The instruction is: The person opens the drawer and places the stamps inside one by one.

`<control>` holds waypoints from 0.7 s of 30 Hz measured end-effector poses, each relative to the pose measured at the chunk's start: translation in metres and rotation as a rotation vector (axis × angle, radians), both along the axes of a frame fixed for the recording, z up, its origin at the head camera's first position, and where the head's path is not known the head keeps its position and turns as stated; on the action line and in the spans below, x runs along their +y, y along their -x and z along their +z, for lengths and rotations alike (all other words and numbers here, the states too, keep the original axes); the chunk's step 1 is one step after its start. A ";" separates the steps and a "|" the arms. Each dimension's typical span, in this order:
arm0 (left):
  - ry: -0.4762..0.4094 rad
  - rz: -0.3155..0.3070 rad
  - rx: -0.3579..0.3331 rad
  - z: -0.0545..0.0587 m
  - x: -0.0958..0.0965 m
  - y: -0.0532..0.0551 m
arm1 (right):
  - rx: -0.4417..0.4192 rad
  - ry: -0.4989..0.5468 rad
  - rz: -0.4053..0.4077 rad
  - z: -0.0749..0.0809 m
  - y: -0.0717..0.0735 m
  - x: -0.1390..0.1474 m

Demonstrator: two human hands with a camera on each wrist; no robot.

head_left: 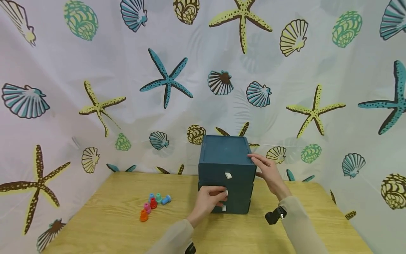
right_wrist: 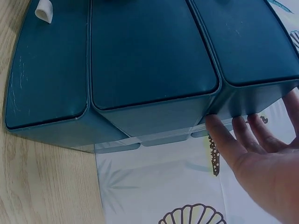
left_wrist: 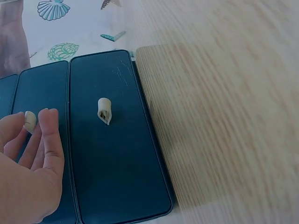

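A dark blue three-drawer box stands on the wooden table, each drawer front bearing a small white pull tab. My left hand is at the front and pinches the middle drawer's pull tab between thumb and fingers. Below it is the bottom drawer's pull tab, untouched. The top drawer's pull tab sits above the left hand. On the box's right side, my right hand rests with extended fingers against the side wall and the top edge.
Left of the box lie several small coloured pegs, among them an orange one, a red one and a blue one on its side. A shell-patterned cloth hangs behind the wooden table.
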State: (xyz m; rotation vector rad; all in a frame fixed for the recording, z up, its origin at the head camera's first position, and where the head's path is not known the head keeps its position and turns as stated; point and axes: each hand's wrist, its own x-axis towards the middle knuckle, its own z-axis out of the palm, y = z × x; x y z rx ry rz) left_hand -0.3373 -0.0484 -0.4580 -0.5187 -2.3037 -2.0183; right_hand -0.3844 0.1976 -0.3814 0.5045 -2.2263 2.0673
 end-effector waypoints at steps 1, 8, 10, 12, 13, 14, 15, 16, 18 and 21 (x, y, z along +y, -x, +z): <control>-0.001 0.003 -0.003 0.000 0.001 0.000 | 0.002 -0.004 0.002 0.000 0.000 0.000; 0.015 0.021 -0.023 0.001 0.002 -0.001 | -0.011 -0.021 0.003 0.001 0.002 0.001; 0.015 0.017 -0.022 0.001 0.002 -0.002 | -0.009 -0.027 0.015 0.002 0.002 0.002; 0.017 0.013 -0.021 0.001 0.002 -0.002 | 0.001 -0.031 0.027 0.003 0.001 0.002; 0.016 0.009 -0.022 0.001 0.001 -0.002 | 0.006 -0.033 0.032 0.003 0.001 0.003; 0.016 0.006 -0.023 0.001 0.001 -0.003 | 0.007 -0.032 0.037 0.004 0.001 0.003; 0.017 0.000 -0.023 0.001 0.001 -0.004 | 0.007 -0.035 0.040 0.005 0.000 0.003; 0.018 -0.004 -0.027 0.001 0.001 -0.005 | 0.004 -0.038 0.039 0.005 0.000 0.004; 0.017 -0.017 -0.036 0.001 0.000 -0.007 | -0.008 -0.050 0.038 0.005 0.000 0.005; 0.007 -0.040 -0.037 0.000 -0.003 -0.012 | -0.027 -0.068 0.032 0.004 0.001 0.005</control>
